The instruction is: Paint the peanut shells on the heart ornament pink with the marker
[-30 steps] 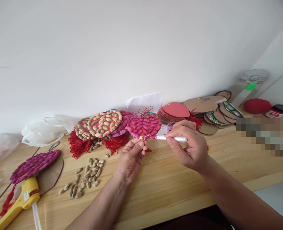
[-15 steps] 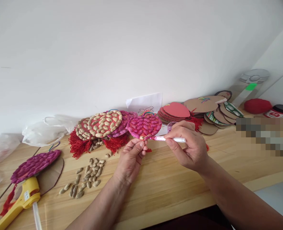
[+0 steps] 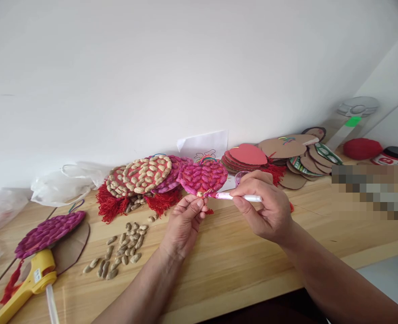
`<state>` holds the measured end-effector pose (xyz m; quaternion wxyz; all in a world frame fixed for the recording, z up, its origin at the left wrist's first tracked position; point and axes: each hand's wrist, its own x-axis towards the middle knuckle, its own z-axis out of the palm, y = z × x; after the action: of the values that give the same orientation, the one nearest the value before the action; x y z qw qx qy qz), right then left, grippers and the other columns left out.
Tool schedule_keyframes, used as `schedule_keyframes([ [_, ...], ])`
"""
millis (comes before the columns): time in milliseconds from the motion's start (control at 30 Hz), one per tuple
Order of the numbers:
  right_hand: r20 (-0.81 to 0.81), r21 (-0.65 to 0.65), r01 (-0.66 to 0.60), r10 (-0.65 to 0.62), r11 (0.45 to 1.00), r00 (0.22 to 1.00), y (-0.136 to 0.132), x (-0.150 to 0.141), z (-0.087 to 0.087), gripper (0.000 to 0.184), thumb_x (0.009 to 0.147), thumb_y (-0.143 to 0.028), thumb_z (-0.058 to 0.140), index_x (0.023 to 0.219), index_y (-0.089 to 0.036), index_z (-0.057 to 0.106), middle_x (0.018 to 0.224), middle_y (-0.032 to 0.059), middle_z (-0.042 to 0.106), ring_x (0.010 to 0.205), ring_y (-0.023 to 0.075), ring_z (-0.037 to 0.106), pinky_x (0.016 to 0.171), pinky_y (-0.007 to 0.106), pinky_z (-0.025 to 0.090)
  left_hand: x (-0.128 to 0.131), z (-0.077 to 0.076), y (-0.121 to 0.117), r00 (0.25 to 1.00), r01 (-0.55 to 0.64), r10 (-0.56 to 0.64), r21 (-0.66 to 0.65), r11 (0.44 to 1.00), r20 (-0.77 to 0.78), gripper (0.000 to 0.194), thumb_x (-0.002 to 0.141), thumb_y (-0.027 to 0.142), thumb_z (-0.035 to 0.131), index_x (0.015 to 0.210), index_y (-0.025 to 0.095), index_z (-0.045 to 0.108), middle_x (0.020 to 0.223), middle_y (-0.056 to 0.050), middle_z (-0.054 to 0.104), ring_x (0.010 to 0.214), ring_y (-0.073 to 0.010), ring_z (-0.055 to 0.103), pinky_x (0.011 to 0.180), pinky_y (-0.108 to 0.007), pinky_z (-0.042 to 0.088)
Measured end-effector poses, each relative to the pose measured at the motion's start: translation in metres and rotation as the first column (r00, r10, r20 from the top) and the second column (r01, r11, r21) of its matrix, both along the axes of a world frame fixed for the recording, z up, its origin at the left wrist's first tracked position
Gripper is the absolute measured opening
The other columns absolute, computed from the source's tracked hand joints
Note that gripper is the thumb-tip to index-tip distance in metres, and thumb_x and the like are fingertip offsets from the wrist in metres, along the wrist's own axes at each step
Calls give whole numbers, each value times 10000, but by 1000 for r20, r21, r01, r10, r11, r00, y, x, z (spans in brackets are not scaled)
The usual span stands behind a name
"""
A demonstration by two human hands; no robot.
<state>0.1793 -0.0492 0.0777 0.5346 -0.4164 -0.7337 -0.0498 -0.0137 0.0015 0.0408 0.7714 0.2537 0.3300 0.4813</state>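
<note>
My left hand (image 3: 186, 218) is closed, pinching the bottom tip of a heart-shaped peanut plaque (image 3: 203, 177). The peanuts on it are coated magenta over a red backing, and a pale one shows near the bottom tip. My right hand (image 3: 264, 204) grips a slim white paintbrush (image 3: 239, 197) between thumb and fingers. Its pink-stained tip points left and meets the lower edge of the plaque. Partly behind my right hand is a small clear cup (image 3: 242, 176) with pinkish colour. Colourful cords rise from the plaque's top.
Loose peanuts (image 3: 127, 247) lie left of my left arm. Behind them are unpainted peanut plaques (image 3: 148, 175) with red tassels. A yellow glue gun (image 3: 38, 274) and a magenta plaque (image 3: 50, 231) are at left. Red heart cutouts (image 3: 248, 155), cardboard pieces (image 3: 283, 147) and red yarn (image 3: 362, 148) stand at right.
Both hands keep almost the same place. The brush tip has shifted very slightly along the plaque's lower edge.
</note>
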Motion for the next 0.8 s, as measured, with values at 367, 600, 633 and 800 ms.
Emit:
schedule_keyframes([
  [367, 10, 14, 12, -12, 1000, 1000, 0, 1, -2, 90, 866, -156, 649, 912, -232, 647, 789, 17, 672, 823, 211, 620, 794, 411, 454, -1, 1, -1, 1000, 3, -3, -6, 1000, 3, 319, 609, 132, 942, 830, 109, 713, 789, -21, 710, 623, -64, 646, 563, -129, 546],
  [600, -7, 21, 55, -55, 998, 998, 0, 1, -1, 90, 872, -156, 636, 910, -234, 655, 775, 18, 671, 806, 213, 619, 784, 415, 460, -1, 3, 0, 1000, -10, 10, -16, 1000, 12, 303, 611, 114, 934, 802, 120, 700, 784, -20, 711, 622, -66, 645, 559, -132, 543],
  [633, -15, 20, 45, -45, 999, 999, 0, 1, -1, 93, 870, -156, 636, 913, -236, 657, 774, 20, 671, 808, 216, 621, 781, 415, 464, 0, 3, 0, 1000, -9, 9, -14, 1000, 11, 304, 612, 114, 934, 807, 119, 701, 789, -21, 712, 622, -66, 645, 560, -132, 543],
  [800, 6, 21, -5, 5, 1000, 1000, -1, -2, -2, 90, 873, -161, 641, 917, -236, 663, 786, 20, 688, 814, 212, 634, 771, 408, 473, 0, 3, -1, 1000, 3, -3, -13, 1000, 6, 302, 620, 111, 929, 830, 114, 712, 792, -23, 716, 621, -66, 644, 564, -133, 543],
])
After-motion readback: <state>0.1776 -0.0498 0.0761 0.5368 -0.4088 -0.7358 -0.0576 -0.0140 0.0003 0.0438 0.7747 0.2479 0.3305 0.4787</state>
